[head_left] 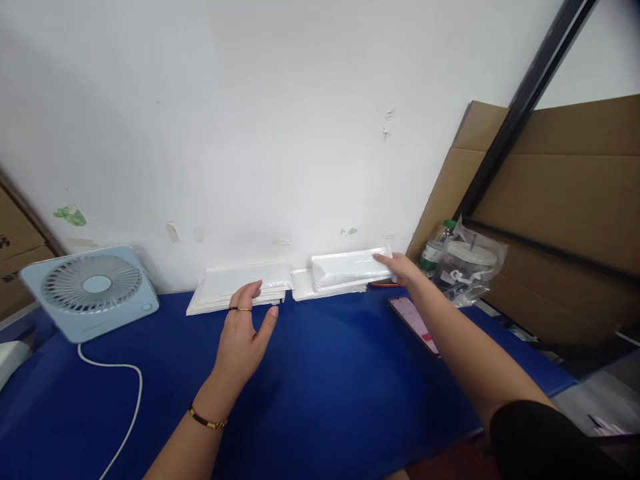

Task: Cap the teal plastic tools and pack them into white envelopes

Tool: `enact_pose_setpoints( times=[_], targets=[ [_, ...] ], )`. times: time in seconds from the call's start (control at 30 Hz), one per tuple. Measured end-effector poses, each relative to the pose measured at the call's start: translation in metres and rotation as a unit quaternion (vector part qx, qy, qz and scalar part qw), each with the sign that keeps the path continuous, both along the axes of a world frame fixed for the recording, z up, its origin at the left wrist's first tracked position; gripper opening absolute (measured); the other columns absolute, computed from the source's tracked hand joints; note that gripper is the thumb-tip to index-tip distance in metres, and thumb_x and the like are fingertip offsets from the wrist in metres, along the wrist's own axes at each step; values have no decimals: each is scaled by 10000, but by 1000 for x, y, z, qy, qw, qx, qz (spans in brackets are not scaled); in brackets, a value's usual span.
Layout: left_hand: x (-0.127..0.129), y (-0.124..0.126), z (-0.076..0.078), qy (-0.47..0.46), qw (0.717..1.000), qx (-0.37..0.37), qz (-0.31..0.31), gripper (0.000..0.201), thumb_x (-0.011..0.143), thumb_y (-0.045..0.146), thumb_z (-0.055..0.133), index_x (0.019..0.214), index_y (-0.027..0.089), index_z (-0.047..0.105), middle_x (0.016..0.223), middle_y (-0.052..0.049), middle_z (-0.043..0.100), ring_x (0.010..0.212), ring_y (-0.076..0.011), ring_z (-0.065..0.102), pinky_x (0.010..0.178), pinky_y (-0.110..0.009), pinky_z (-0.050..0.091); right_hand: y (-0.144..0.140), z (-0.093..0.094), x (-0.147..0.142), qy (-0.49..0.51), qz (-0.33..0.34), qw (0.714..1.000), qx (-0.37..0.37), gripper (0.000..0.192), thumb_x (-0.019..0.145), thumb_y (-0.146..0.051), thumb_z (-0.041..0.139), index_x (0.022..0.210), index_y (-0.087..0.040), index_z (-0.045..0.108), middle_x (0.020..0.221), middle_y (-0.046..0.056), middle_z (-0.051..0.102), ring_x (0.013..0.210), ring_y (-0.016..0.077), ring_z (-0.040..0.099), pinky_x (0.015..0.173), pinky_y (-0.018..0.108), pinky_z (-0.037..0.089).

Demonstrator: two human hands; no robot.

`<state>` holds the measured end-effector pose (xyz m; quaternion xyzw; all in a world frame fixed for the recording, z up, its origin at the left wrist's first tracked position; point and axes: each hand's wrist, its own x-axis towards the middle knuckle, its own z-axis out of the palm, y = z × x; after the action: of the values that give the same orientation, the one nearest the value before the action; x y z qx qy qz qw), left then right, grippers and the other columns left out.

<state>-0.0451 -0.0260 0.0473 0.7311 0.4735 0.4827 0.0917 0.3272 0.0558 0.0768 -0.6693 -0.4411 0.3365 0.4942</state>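
My right hand [400,268] reaches to the back of the blue table [320,387] and grips the right end of a white plastic-wrapped packet [347,268], which lies on top of a stack of similar packets [305,287] against the wall. My left hand [245,333] hovers open over the table, fingers spread, its fingertips close to a second stack of white flat packets [235,285] on the left. It wears rings and a bracelet.
A light-blue desk fan [90,288] with a white cable [127,400] stands at the left. A phone [414,321] lies on the table under my right forearm. A water bottle [434,251] and a bagged clear container [467,267] stand at the right, before cardboard sheets [560,200].
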Motion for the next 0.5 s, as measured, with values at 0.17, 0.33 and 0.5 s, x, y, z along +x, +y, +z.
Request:
enact_pose_setpoints(
  times=[0.17, 0.33, 0.5],
  targets=[
    [1, 2, -5, -4, 998, -58, -17, 455, 883, 386, 452, 1305, 243, 358, 1307, -108, 404, 1126, -239, 526, 921, -432, 459, 46, -7, -26, -85, -2, 994, -73, 352, 662, -350, 726, 819, -51, 627, 838, 204, 678, 738, 277, 651, 584, 337, 499],
    [0, 3, -8, -5, 997, -65, -34, 455, 880, 395, 453, 1301, 247, 364, 1310, -106, 396, 1107, -228, 538, 948, -435, 434, 62, -13, -51, -179, -18, 981, -71, 365, 671, -315, 706, 895, -35, 637, 1046, 235, 622, 1038, 340, 565, 834, 383, 443],
    [4, -3, 5, -26, 996, -65, -53, 301, 873, 404, 466, 1095, 213, 534, 1074, -69, 572, 974, -204, 576, 888, -394, 454, 15, 9, -64, -246, -45, 964, 90, 467, 725, -387, 643, 1113, -137, 570, 1224, 166, 520, 1167, 306, 464, 924, 422, 389]
  ],
)
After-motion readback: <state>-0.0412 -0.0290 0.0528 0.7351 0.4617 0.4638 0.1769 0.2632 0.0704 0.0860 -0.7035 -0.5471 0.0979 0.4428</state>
